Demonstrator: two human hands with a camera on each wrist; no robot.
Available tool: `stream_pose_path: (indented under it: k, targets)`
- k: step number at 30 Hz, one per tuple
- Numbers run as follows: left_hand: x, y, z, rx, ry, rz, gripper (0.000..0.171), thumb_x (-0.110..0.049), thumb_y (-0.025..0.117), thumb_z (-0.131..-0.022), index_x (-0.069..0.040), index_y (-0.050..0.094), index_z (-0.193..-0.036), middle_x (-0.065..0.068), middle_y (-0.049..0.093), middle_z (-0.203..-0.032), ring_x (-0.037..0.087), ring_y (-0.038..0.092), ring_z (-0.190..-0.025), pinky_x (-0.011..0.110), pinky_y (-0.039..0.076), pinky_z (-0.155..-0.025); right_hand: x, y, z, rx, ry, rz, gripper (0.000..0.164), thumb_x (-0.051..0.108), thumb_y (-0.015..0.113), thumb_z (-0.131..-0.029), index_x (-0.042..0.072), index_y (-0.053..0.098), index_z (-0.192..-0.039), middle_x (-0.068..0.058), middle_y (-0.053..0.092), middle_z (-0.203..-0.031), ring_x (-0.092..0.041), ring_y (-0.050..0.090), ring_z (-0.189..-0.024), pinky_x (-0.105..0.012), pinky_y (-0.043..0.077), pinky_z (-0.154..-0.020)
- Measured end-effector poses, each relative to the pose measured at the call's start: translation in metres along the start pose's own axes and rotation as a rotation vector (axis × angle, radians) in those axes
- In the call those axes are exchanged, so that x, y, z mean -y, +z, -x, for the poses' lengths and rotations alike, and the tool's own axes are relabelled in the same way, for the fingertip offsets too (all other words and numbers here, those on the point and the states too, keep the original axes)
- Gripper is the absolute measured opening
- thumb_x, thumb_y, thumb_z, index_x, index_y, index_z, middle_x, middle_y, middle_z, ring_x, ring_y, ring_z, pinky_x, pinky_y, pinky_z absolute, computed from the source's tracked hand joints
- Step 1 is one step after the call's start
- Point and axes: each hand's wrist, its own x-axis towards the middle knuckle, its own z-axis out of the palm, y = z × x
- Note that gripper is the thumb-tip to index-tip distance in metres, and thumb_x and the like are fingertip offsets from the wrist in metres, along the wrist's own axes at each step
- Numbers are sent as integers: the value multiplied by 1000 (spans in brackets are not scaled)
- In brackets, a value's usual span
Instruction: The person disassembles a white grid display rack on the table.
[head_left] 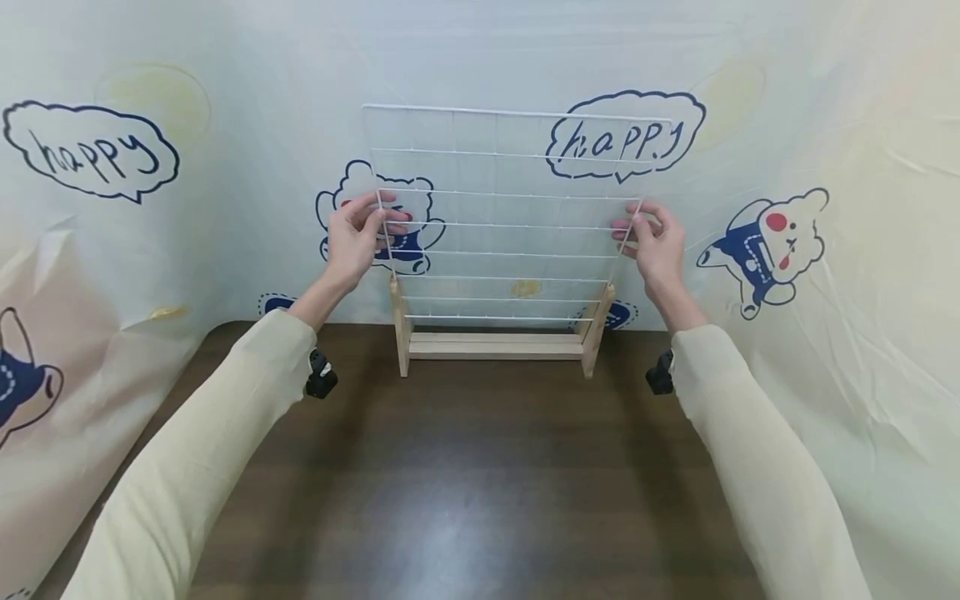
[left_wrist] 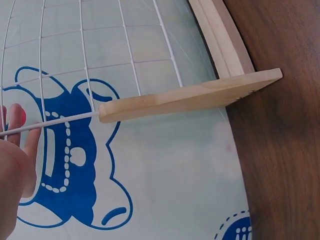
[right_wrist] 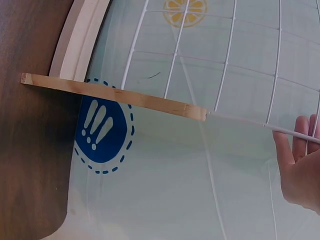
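Note:
A white wire grid panel (head_left: 495,225) stands upright, leaning slightly back, in a pale wooden stand (head_left: 495,347) at the table's far side. Its lower end sits between the stand's two side legs. My left hand (head_left: 358,237) pinches the panel's left edge wire between thumb and fingers, above the left leg (left_wrist: 190,97). On the opposite edge, my right hand (head_left: 654,242) pinches the right side wire, above the right leg (right_wrist: 115,95). Fingers of both hands reach behind the grid. Each wrist view shows the edge wire meeting the top of its wooden leg.
Dark brown wood covers the table (head_left: 450,467) in front of the stand. Close behind hangs a pale cloth (head_left: 495,50) printed with bears and "happy" bubbles, and it also runs down both sides. A small black device (head_left: 321,375) is worn at each wrist.

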Motion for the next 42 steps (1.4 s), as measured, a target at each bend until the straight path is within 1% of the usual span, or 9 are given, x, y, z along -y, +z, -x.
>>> stream_pose_path:
  k: [2, 5, 10, 13, 17, 24, 28, 33, 42]
  targets:
    - [-1, 1, -1, -4, 13, -9, 27, -3, 49, -100, 0, 61, -124, 18, 70, -105, 35, 67, -95, 48, 53, -86, 1, 0, -1, -6, -2, -6, 23, 16, 49, -102, 9, 60, -121, -13, 70, -109, -27, 66, -98, -43, 52, -91]
    - [-2, 1, 0, -10, 5, -12, 27, -3, 49, -100, 0, 61, -124, 18, 70, -105, 34, 68, -95, 47, 53, -86, 2, 0, 0, -10, 0, -9, 23, 16, 49, -102, 10, 60, -121, -12, 70, -109, -28, 66, -99, -44, 51, -93]
    - [-1, 0, 5, -11, -15, -21, 28, -3, 49, -100, 0, 60, -125, 20, 69, -107, 34, 67, -96, 46, 53, -86, 1, 0, 1, -15, 7, 40, 24, 20, 48, -102, 12, 60, -121, -11, 70, -110, -29, 65, -102, -43, 52, -93]
    - [-2, -1, 5, -7, -8, -25, 28, -3, 49, -100, 0, 60, -125, 21, 69, -107, 35, 67, -97, 44, 54, -85, 1, 0, 0, -14, 5, 62, 25, 22, 48, -102, 14, 59, -123, -10, 69, -112, -28, 65, -103, -42, 52, -93]
    - [-5, -2, 1, -9, 17, -34, 27, -2, 48, -100, 0, 60, -124, 22, 69, -106, 35, 67, -95, 42, 56, -82, 6, 0, -1, -14, 11, 46, 25, 22, 47, -102, 14, 59, -124, -11, 69, -113, -27, 65, -102, -42, 51, -93]
    - [-9, -2, -5, 12, 40, 35, 27, -2, 47, -100, 0, 60, -123, 21, 69, -105, 30, 69, -92, 43, 55, -83, 14, -3, -4, -19, -10, 33, 25, 21, 48, -102, 12, 60, -122, -12, 69, -112, -25, 66, -99, -40, 53, -91]
    - [-10, -3, -5, 10, 26, 18, 26, -3, 47, -100, -1, 61, -123, 19, 69, -106, 29, 69, -92, 44, 54, -84, 16, -3, -5, -14, 2, 20, 24, 19, 49, -102, 12, 60, -121, -12, 69, -112, -26, 66, -100, -40, 52, -92]
    - [-14, -4, -5, -18, 43, -19, 26, -2, 47, -100, 0, 61, -121, 20, 69, -105, 30, 69, -90, 43, 55, -82, 20, -1, -6, -4, 2, 10, 24, 19, 49, -102, 12, 60, -122, -12, 69, -113, -28, 65, -102, -41, 52, -93]
    - [-25, -6, -9, -11, 64, -8, 26, -1, 48, -99, -1, 61, -122, 18, 70, -102, 30, 69, -85, 40, 57, -78, 31, -4, -7, 14, -13, 2, 24, 18, 50, -101, 10, 60, -122, -11, 70, -109, -24, 67, -98, -38, 53, -90]
